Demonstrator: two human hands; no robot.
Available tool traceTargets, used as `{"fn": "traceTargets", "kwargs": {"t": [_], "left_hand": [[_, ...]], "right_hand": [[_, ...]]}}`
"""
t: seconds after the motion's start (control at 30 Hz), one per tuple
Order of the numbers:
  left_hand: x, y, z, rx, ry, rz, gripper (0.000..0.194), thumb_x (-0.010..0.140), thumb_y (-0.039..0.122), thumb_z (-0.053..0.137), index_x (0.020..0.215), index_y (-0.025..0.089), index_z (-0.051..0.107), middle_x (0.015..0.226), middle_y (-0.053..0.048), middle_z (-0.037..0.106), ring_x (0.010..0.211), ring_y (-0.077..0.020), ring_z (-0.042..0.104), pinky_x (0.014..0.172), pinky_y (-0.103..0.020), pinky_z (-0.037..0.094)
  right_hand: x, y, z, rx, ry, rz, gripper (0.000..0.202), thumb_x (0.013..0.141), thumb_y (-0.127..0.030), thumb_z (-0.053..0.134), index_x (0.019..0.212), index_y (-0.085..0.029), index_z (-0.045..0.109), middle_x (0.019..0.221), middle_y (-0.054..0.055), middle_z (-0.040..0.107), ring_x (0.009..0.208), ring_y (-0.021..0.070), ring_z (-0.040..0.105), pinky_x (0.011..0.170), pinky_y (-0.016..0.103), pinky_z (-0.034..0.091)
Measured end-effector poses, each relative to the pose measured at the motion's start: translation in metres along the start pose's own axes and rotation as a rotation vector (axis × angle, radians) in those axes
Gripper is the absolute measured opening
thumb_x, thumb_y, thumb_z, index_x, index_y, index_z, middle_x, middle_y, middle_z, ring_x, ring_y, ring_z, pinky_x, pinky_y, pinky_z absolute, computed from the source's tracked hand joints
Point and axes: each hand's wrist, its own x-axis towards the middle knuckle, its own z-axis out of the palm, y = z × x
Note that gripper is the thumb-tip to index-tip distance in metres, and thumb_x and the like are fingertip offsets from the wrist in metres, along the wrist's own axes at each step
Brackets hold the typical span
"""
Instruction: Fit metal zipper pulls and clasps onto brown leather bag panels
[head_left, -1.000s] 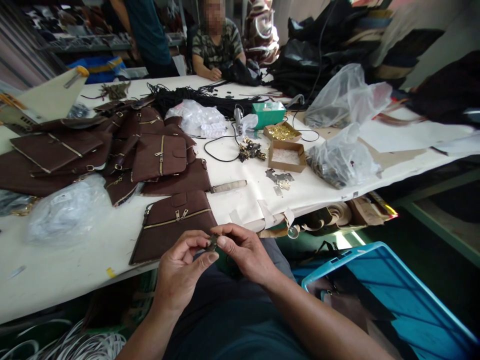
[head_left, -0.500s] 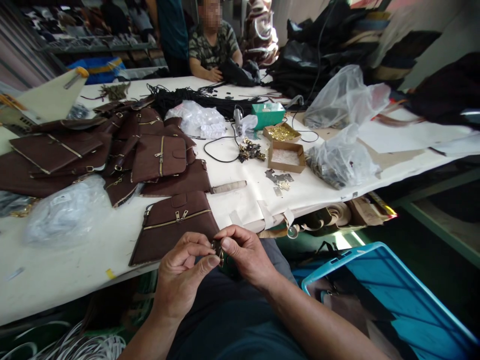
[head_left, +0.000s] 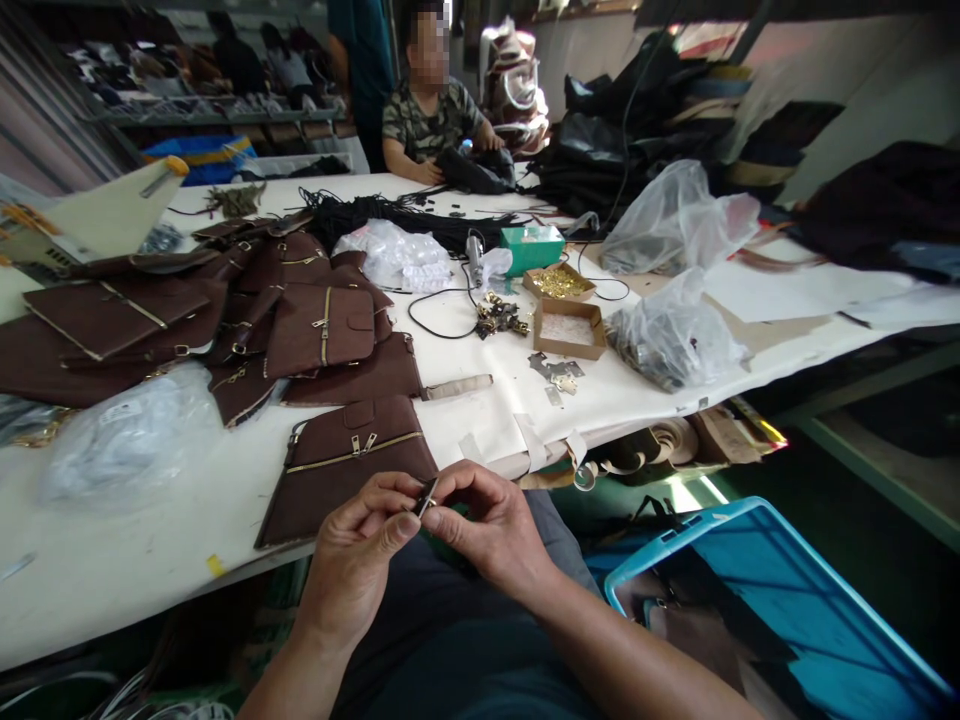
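Both hands meet in front of my lap at the table's near edge. My left hand (head_left: 358,545) is closed, pinching a small metal fitting (head_left: 426,498) between thumb and fingers. From the other side, my right hand (head_left: 484,515) grips the same fitting with thumb and forefinger. It looks thin and is seen nearly edge-on; fingertips cover most of it. Just beyond lies a brown bag (head_left: 341,465) with a brass zipper across its front and two zipper pulls. Further out are a heap of dark and brass-coloured fittings (head_left: 501,316) and some flat metal plates (head_left: 556,372).
More brown bags (head_left: 315,330) are piled at the left beside a clear plastic bag (head_left: 131,435). Small cardboard boxes (head_left: 570,328) and a green box (head_left: 531,250) stand mid-table. A blue crate (head_left: 817,600) sits low at right. Across the table sits a person (head_left: 431,120).
The fitting has been turned between my fingers and now shows a thin edge. My right fingers have shifted slightly on it. The view has tilted up a little.
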Motion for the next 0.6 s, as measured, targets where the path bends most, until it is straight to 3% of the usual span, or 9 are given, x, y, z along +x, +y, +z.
{"fn": "traceTargets", "kwargs": {"t": [0.23,0.43,0.6], "left_hand": [[0.001,0.001,-0.007,-0.069,0.051,-0.08,0.017,0.074,0.028,0.097,0.081,0.021,0.083,0.102,-0.006,0.074,0.096,-0.0193,0.071,0.089,-0.031,0.06],[0.008,0.003,-0.014,-0.211,0.083,-0.222,0.032,0.086,0.048,0.086,0.091,0.017,0.08,0.093,-0.007,0.074,0.08,-0.0175,0.066,0.079,-0.033,0.058],[0.012,0.004,-0.017,-0.269,0.146,-0.233,0.032,0.092,0.048,0.081,0.092,0.016,0.078,0.089,-0.005,0.071,0.081,-0.0163,0.062,0.079,-0.031,0.055]], "right_hand": [[0.004,0.004,0.009,-0.2,0.023,-0.119,0.017,0.085,-0.029,0.088,0.086,-0.022,0.073,0.087,0.0,0.07,0.081,0.016,0.063,0.078,0.03,0.05],[0.013,0.013,0.02,-0.164,-0.033,-0.031,0.032,0.081,-0.023,0.089,0.109,-0.024,0.074,0.094,0.0,0.07,0.089,0.0176,0.066,0.087,0.033,0.054],[0.017,0.027,0.03,-0.044,-0.04,0.056,0.034,0.083,-0.022,0.086,0.114,-0.024,0.074,0.098,0.001,0.071,0.093,0.0184,0.068,0.092,0.036,0.056]]}}
